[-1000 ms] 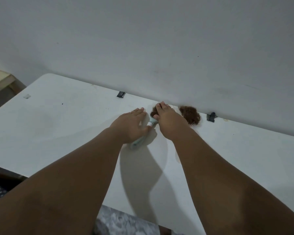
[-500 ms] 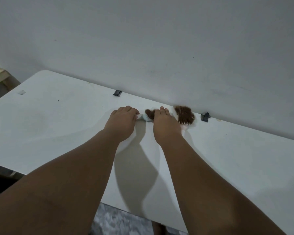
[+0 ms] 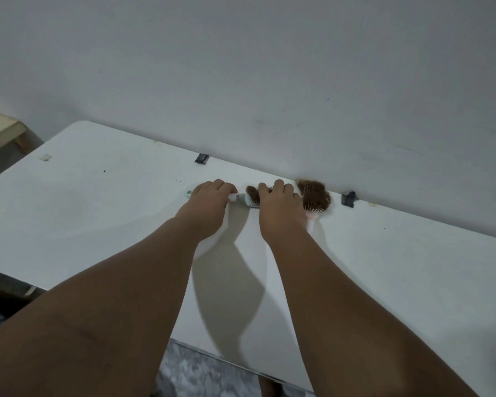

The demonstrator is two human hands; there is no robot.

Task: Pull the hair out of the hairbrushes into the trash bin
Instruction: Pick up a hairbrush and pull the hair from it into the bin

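A pale green hairbrush [image 3: 248, 201] lies sideways on the white table [image 3: 98, 213] near the wall, with brown hair [image 3: 252, 192] tangled in its bristles. My left hand [image 3: 209, 203] grips its handle, fingers curled over it. My right hand [image 3: 279, 209] covers the brush head, its fingertips curled into the brown hair. Just to the right, a pink hairbrush [image 3: 312, 214] rests with a thick clump of brown hair [image 3: 314, 194] over its bristles, untouched. No trash bin is in view.
The table's far edge runs along a grey wall, with two dark clips [image 3: 202, 158] [image 3: 348, 199] on that edge. A wooden piece of furniture [image 3: 0, 136] stands at the far left. Patterned floor [image 3: 201, 373] shows below the table's near edge.
The green brush has turned from a slanted position to lying sideways. My left hand slid left along the handle, and my right hand settled over the brush head.
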